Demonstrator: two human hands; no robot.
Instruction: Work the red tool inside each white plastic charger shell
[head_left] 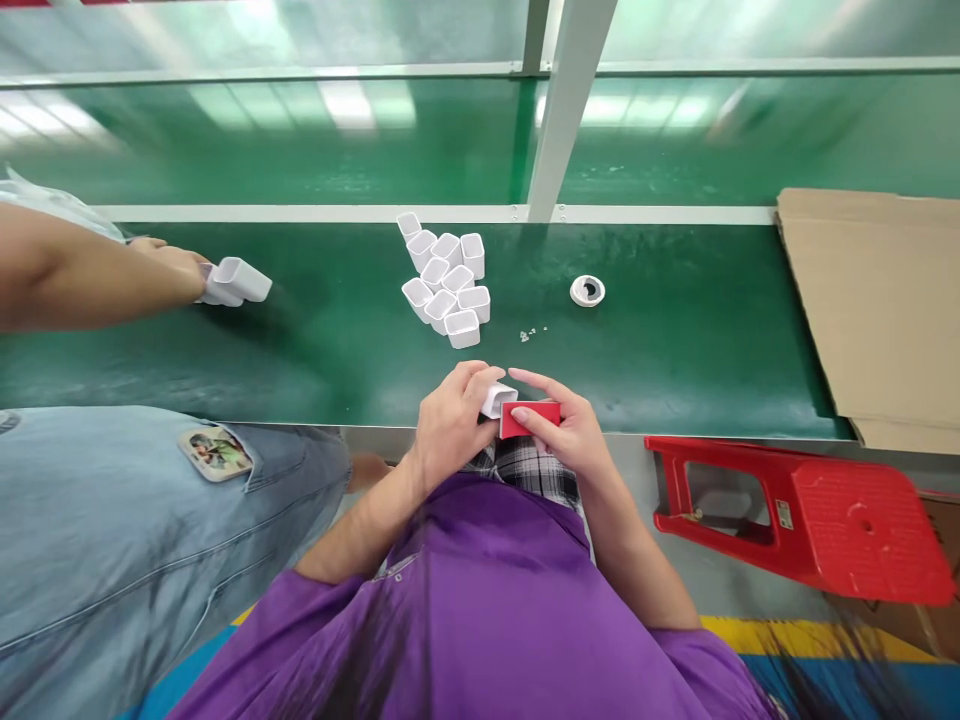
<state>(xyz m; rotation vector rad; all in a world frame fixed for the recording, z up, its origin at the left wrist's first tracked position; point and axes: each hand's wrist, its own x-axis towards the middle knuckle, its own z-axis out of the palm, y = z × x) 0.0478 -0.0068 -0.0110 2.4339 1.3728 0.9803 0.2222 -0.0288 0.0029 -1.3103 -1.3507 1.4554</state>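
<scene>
Close to my body, just over the table's front edge, my left hand (452, 420) is wrapped round a white plastic cup-like container (494, 400), its opening turned to the right. My right hand (564, 425) pinches a flat red rectangular piece (541, 417) between thumb and fingers, right at the container's open end. Whether the red piece touches the rim I cannot tell. Beyond my hands, a cluster of several similar white containers (462, 328) stands on the green table (345, 350), mostly with openings up.
Small white scraps (525, 336) and a roll of white tape (587, 291) lie right of the cluster. Cardboard (870, 320) covers the table's right end. A red plastic stool (862, 525) lies below. At left, a co-worker's hand (171, 262) holds white containers (241, 280).
</scene>
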